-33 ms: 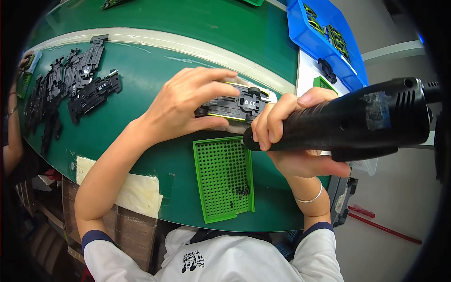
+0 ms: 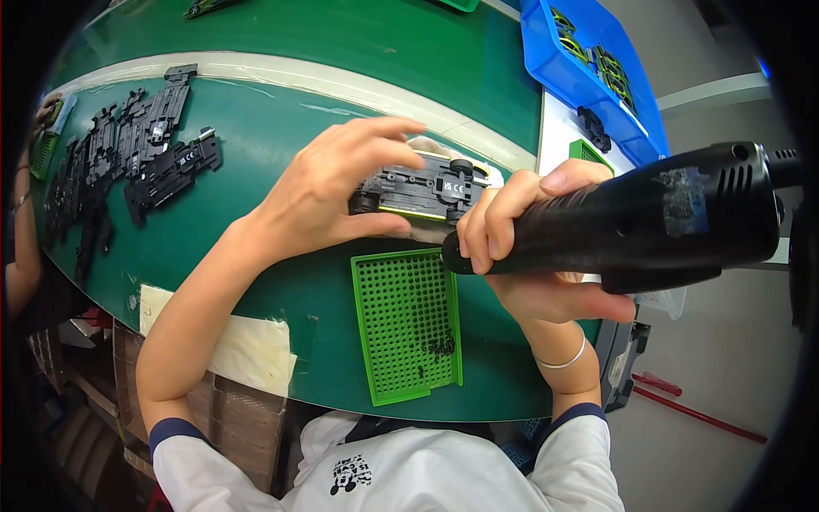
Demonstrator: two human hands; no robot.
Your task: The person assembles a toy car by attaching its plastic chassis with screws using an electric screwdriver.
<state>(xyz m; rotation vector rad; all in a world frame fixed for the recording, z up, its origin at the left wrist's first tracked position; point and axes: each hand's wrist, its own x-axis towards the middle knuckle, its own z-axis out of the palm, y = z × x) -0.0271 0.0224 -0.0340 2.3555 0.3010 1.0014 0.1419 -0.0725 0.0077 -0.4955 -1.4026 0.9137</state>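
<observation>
A toy car [image 2: 418, 189] lies upside down on the bench, its black underside and wheels facing up and a yellow-green edge showing. My left hand [image 2: 333, 183] curves around the car's left end, thumb along the near side and fingers spread over the far side; it looks loose, and any contact is hard to make out. My right hand [image 2: 533, 230] is wrapped around a black electric screwdriver [image 2: 674, 218], held slanting over the car's right end. The bit is hidden. Just nearer to me sits a green perforated tray [image 2: 388, 333] with small black screws [image 2: 439, 346] in it.
Black chassis plates [image 2: 153, 145] are heaped on the left of the green bench. At the back right stands a blue bin [image 2: 546, 60] with yellow-green car bodies. A yellowish sheet [image 2: 247, 350] covers part of the front edge. Another person's arm [image 2: 24, 230] shows at far left.
My left hand has shifted slightly left, baring more of the car's underside. The car and the screwdriver in my right hand stay nearly in place.
</observation>
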